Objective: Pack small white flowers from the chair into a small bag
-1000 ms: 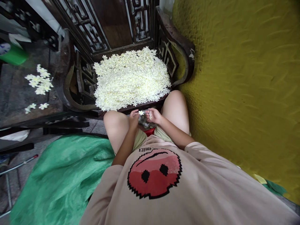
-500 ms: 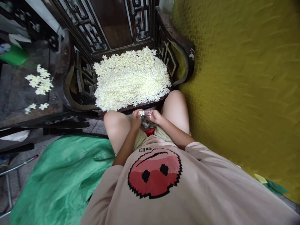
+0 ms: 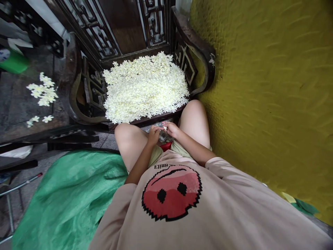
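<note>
Between my thighs my two hands meet just in front of the chair seat. My right hand (image 3: 171,129) is closed on a small white flower (image 3: 164,128) at its fingertips. My left hand (image 3: 154,134) reaches its fingers to the same spot; its fingers are pressed together, and what they hold is too small to make out. A thick layer of white flowers (image 3: 145,88) covers the seat of the dark carved wooden chair (image 3: 208,59) beyond my knees.
On the dark wooden surface (image 3: 15,100) at the left lie loose white flowers (image 3: 44,91) and a green container (image 3: 15,61). Green sheeting (image 3: 75,194) is at my left. A yellow textured wall (image 3: 260,86) rises on the right.
My left hand has moved right, its fingers now meeting those of my right hand. The flower seen at my left fingertips no longer shows there.
</note>
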`<state>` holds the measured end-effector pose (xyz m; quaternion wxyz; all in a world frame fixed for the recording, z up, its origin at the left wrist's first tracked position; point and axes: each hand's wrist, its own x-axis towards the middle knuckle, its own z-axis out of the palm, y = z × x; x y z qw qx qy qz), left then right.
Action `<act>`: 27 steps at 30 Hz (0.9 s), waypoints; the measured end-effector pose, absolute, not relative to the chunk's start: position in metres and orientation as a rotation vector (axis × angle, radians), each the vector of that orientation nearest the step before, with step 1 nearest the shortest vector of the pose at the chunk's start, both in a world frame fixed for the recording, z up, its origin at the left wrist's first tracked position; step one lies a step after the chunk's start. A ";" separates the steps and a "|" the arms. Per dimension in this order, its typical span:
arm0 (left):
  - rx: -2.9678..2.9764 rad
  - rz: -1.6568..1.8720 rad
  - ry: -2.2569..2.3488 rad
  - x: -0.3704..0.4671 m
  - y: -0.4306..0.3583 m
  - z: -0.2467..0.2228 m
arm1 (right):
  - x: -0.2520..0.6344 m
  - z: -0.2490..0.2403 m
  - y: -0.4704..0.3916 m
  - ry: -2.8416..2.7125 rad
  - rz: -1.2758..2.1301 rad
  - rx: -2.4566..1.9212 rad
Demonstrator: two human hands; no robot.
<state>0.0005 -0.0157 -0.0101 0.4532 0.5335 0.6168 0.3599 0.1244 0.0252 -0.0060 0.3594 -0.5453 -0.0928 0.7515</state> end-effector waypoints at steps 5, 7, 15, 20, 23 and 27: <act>1.311 0.929 1.615 0.004 -0.018 -0.010 | 0.120 -0.002 0.020 -0.320 1.939 -1.377; 1.300 0.944 1.652 0.004 -0.019 -0.010 | 0.119 0.000 0.019 -0.358 1.960 -1.354; 1.105 1.023 1.731 -0.002 -0.012 -0.018 | 0.125 -0.002 0.023 -0.214 1.896 -1.461; 1.046 1.021 1.808 -0.001 -0.010 -0.012 | 0.126 -0.005 0.022 -0.425 1.893 -1.548; 1.042 1.005 1.833 -0.002 -0.010 -0.012 | 0.121 -0.006 0.019 -0.679 1.840 -1.476; 1.033 1.004 1.830 -0.005 -0.010 -0.016 | 0.118 -0.010 0.017 -0.869 1.826 -1.408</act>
